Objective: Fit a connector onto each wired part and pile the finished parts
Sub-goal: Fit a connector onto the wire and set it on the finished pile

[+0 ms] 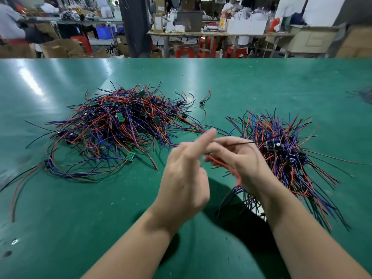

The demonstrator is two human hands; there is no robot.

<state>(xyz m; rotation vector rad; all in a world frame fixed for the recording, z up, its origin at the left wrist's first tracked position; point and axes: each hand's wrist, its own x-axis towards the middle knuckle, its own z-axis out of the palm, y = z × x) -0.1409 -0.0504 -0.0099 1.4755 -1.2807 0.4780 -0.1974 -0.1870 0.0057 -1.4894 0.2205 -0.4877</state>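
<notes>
Nearby, hands at wired part, between big heap, small heap.

The left forearm and right forearm are bare, as are the left hand and right hand.

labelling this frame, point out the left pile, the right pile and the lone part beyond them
left pile [124, 125]: head view, tangled wires at its middle
right pile [280, 150]: head view, dark parts near its middle
lone part [202, 103]: head view, its dark body
</notes>
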